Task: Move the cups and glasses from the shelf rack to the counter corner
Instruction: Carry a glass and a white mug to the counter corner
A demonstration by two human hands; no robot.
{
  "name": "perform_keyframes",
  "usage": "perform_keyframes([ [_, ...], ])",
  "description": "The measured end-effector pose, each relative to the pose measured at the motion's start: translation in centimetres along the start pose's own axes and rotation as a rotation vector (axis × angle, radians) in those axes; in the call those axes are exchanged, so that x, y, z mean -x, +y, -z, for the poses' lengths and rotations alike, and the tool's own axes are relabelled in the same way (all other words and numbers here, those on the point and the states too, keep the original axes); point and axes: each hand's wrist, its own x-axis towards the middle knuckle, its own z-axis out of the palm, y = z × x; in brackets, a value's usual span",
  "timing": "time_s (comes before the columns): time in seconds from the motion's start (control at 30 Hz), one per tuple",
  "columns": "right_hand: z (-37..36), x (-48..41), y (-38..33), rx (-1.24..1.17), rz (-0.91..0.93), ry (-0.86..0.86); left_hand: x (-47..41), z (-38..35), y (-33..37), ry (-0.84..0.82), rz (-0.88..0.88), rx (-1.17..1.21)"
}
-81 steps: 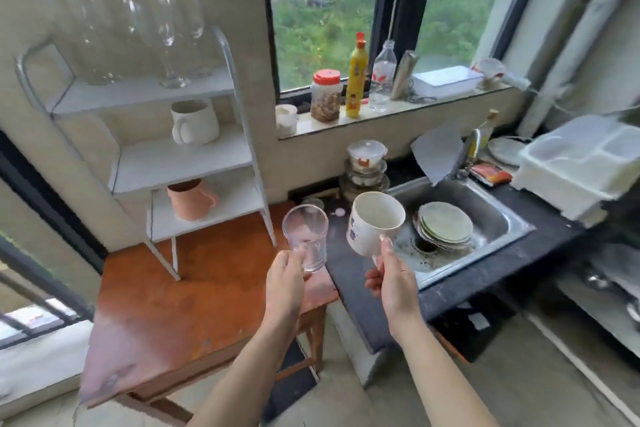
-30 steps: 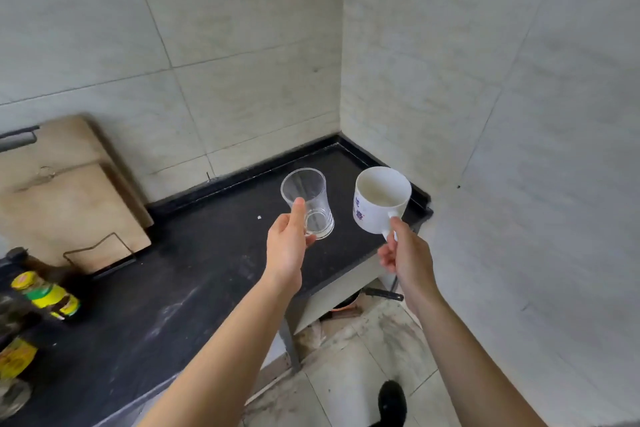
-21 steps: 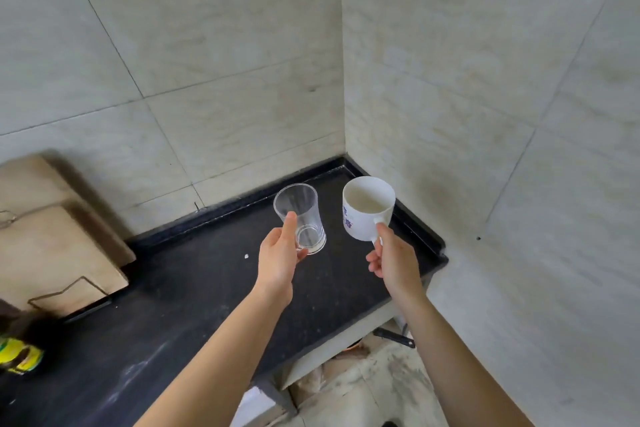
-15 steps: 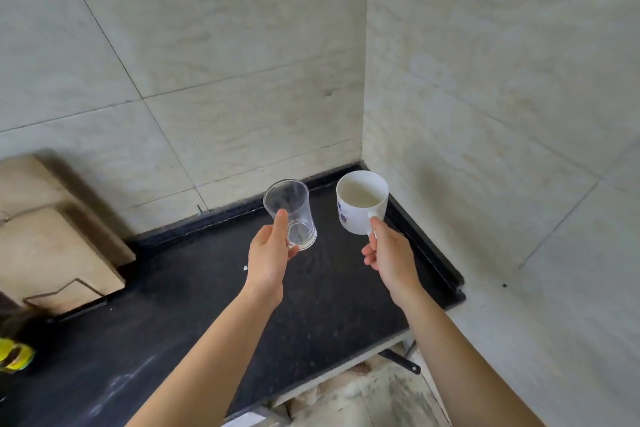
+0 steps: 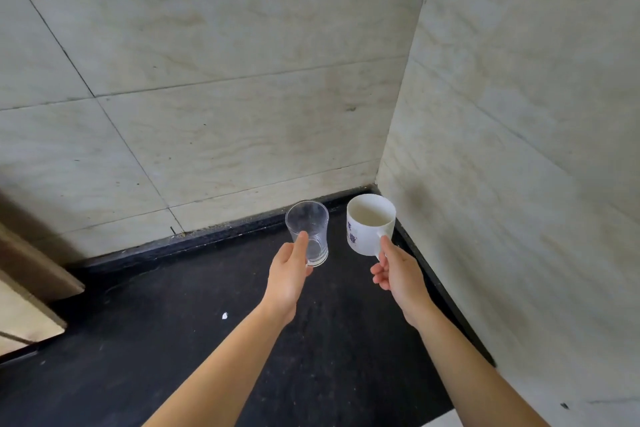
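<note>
As both vessels are carried upright above the counter (image 5: 311, 357) corner for set-down, left hand (image 5: 287, 274) grasps the glass (image 5: 309, 230); right hand (image 5: 398, 274) pinches the mug (image 5: 367, 229) by its handle

The black counter (image 5: 173, 340) bears 1 small white speck (image 5: 224, 315) near its middle and wooden boards (image 5: 27, 319) at its left edge.

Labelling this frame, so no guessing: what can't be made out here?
Head view only.
- Blue print on the white mug: too small to read.
- Grip of the left hand on the clear glass: far fingers hidden by the hand itself.
- Wooden boards: cut off by the left edge.
</note>
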Motion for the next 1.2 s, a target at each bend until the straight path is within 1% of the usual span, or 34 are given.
perform_keyframes([
  [0.27, 0.1, -9.9, 0.9, -0.008, -0.085, -0.024, -8.7, -4.6, -0.4, -0.045, 0.121, -0.045],
  [0.47, -0.2, -18.6, 4.6, -0.044, -0.146, -0.090, -15.7, -8.9, -4.1, 0.018, 0.201, -0.120],
  [0.63, -1.2, -23.6, 7.0, -0.046, -0.166, -0.108, -19.6, -11.6, -7.0, 0.077, 0.233, -0.128],
  [0.83, -1.9, -26.4, 8.2, -0.029, -0.162, -0.123, -22.0, -13.7, -7.8, 0.141, 0.218, -0.135],
  [1.07, -1.8, -28.4, 9.1, 0.048, -0.130, -0.169, -23.5, -15.4, -7.6, 0.095, 0.200, -0.155],
  [1.2, -1.5, -28.9, 9.7, 0.112, -0.149, -0.146, -24.4, -15.8, -7.5, 0.092, 0.203, -0.158],
])
